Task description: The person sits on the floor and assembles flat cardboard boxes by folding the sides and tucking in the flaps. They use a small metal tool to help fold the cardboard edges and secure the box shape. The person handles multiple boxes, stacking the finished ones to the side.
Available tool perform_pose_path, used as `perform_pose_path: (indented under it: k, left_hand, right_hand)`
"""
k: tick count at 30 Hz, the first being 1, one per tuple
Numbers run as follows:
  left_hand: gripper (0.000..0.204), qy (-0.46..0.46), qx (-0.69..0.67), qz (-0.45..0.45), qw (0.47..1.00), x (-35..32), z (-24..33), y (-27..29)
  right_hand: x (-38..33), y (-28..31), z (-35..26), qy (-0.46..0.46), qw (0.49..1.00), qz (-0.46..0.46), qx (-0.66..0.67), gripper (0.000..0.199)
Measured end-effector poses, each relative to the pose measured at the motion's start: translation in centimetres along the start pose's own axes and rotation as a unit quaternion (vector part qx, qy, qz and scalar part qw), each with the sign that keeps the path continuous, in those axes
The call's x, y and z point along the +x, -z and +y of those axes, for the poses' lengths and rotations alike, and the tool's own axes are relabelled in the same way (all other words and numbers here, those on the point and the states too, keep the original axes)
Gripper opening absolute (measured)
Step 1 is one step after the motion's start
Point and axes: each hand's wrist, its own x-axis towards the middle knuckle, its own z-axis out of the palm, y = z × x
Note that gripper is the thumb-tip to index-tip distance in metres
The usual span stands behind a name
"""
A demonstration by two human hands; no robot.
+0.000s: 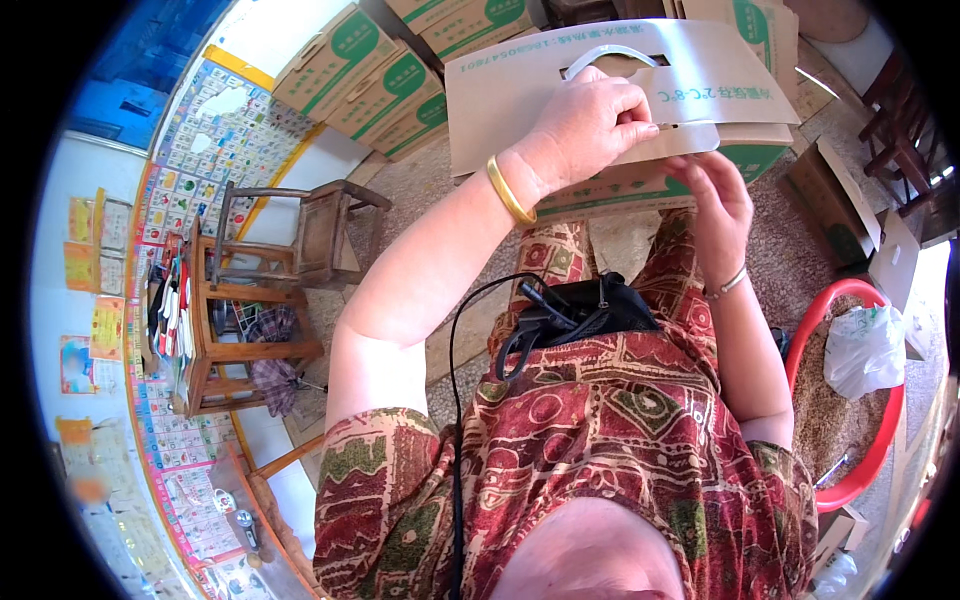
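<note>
While I sit with it raised above my knees, the flat brown cardboard carton with green print (520,95) is the largest item, its top panel spread toward me, a slotted handle opening in the panel and a white plastic carry strap (610,58) arching through it.

Stack of like brown-and-green cardboard boxes (385,75): on the floor beyond, to the left of the carton, well apart from my hands.

Red round plastic basin (885,440): on the floor at my right side, filled with brownish grain; a crumpled white plastic bag (865,345) lies on the grain.

Wooden stool with open frame (325,225): on the floor to my left, near a wooden rack hung with small goods.

Black pouch with cable (585,305): in my lap, on the red patterned dress.

Left hand (590,120): on top of the carton, fingers (635,110) curled closed, pinching the narrow cardboard flap (690,138) at the panel's near edge; a gold bangle sits on the wrist.

Right hand (720,205): just under that flap, fingers bent upward and touching its underside; I cannot tell whether they clasp it. A thin silver bracelet is on the wrist.
</note>
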Motion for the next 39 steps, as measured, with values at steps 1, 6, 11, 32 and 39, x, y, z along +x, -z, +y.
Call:
perform_pose_path:
  k: [1,6,11,32,39]
  left_hand:
    - [0.015,0.000,-0.002,0.006,1.000,0.0,0.1,-0.1]
    - [0.011,-0.009,0.010,0.035,0.999,-0.2,-0.2,-0.4]
    - [0.011,-0.036,0.015,0.037,0.999,-0.1,0.1,-0.6]
    - [0.012,-0.050,0.056,0.024,0.997,-0.5,-1.0,0.9]
    - [0.013,-0.043,0.035,0.046,0.997,-0.7,-1.2,0.3]
  right_hand:
    - [-0.3,1.1,0.3,0.032,0.999,0.002,-0.026,0.022]
    - [1.8,1.4,-2.9,0.341,0.787,-0.032,-0.513,0.039]
    - [3.8,0.9,-4.8,0.406,0.725,-0.092,-0.549,0.031]
    - [6.1,2.3,-1.5,0.430,0.745,-0.182,-0.476,0.032]
    - [6.4,2.5,-1.7,0.423,0.743,-0.200,-0.479,0.032]
